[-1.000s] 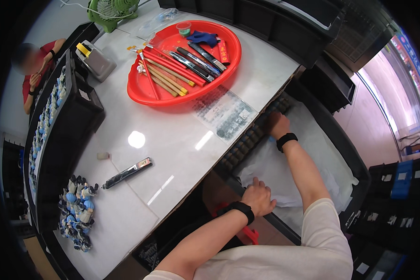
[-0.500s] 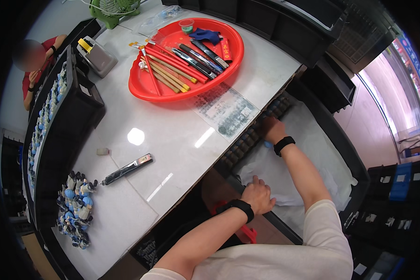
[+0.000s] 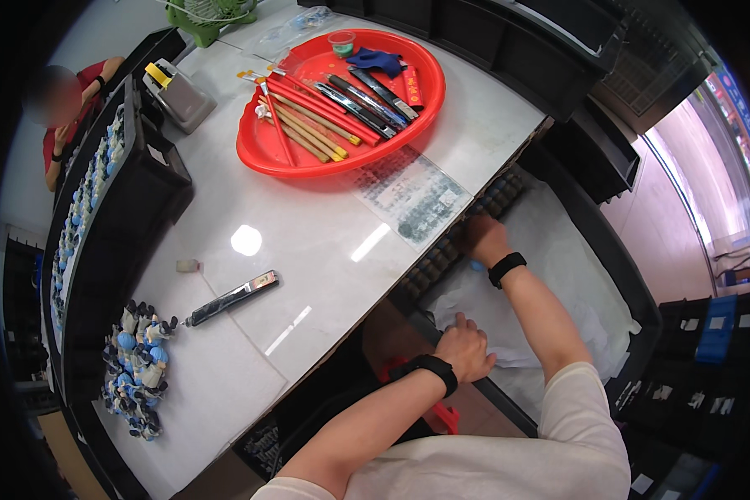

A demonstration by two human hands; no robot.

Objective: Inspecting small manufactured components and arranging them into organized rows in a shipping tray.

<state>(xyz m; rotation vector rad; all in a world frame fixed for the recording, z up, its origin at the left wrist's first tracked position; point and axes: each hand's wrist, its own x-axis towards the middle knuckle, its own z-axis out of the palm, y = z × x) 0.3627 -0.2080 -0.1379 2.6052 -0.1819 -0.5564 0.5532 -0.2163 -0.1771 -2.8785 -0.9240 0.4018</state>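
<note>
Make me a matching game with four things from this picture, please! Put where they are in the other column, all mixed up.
Things:
1. fan
2. blue cloth
3. pile of little figures
4. left hand

Places:
A. on the white table, near the tip of the long black tool
B. by the rim of the black bin lined with white
C. inside the red tray
D. near the picture's top edge, left of the tray

Pairs: 1-D, 2-C, 3-A, 4-B
</note>
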